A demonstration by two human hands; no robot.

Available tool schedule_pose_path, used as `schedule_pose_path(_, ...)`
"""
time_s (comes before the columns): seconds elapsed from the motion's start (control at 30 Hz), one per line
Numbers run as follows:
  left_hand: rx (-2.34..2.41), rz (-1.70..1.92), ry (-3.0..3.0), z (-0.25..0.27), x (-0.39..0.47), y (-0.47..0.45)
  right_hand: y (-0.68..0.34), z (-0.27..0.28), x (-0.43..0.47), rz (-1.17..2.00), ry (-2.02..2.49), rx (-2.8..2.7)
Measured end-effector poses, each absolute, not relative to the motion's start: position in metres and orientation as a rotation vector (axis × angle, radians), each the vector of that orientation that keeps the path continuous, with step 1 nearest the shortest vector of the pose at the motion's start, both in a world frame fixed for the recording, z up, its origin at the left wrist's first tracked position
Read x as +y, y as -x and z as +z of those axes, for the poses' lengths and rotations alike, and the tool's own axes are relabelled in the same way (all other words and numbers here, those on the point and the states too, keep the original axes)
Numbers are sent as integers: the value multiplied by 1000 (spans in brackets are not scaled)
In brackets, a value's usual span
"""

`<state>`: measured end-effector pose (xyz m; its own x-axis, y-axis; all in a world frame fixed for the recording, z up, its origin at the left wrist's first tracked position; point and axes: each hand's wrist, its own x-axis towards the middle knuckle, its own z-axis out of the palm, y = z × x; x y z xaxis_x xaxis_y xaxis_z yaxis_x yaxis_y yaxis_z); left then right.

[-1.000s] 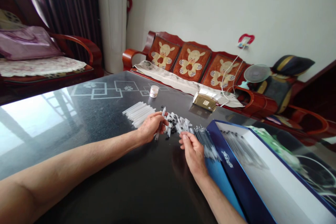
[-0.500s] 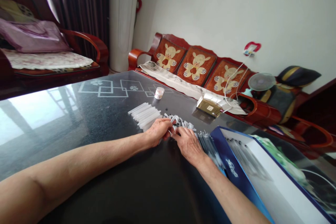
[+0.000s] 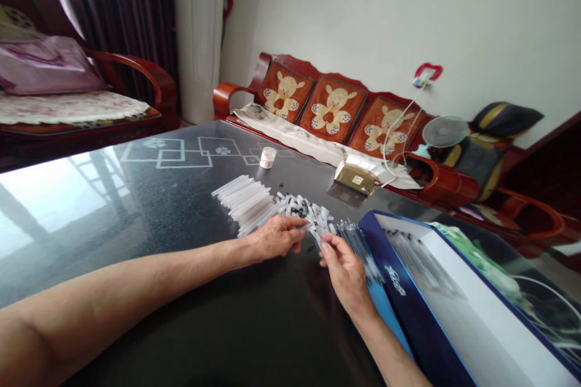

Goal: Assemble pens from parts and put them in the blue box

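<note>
My left hand [image 3: 278, 236] reaches to the near edge of a pile of small white and black plastic pieces [image 3: 302, 205]. Its index finger is stretched out, and a small pale piece seems to sit between its fingertips. Just to the right, my right hand [image 3: 344, 266] is closed in a pinch on a small white plastic piece [image 3: 321, 240], partly hidden by the fingers. Beyond my left hand lies a row of translucent white pen barrels [image 3: 245, 202]. Thin dark pen refills [image 3: 356, 242] lie side by side past my right hand.
A blue open box [image 3: 379, 233] with white inside stands at the right, holding several assembled pens [image 3: 420, 260]. Further back on the dark glossy table [image 3: 181, 205] are a small white jar [image 3: 267, 157] and a gold tissue box [image 3: 356, 178]. A wooden sofa [image 3: 231, 97] stands behind.
My hands were together at the pile and have come apart. The right hand has turned and drawn back slightly, and the left fingers have straightened. The view has shifted a little.
</note>
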<state>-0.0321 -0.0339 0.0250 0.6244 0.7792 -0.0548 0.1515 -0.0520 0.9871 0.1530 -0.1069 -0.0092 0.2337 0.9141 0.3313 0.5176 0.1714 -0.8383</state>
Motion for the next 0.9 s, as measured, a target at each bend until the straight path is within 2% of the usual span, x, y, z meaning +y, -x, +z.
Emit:
schedule_pose_path(0.3,698,439,-1849,22,-41,34,-159,-19,-109,762,1352,-1230)
schedule_pose_path(0.7,669,368,-2026,20,-41,35,-154,-9,-113,775,1368,-1322)
schedule_pose_path(0.9,677,360,-2049,23,-42,36,-151,-10,-112,891,1282,-1252)
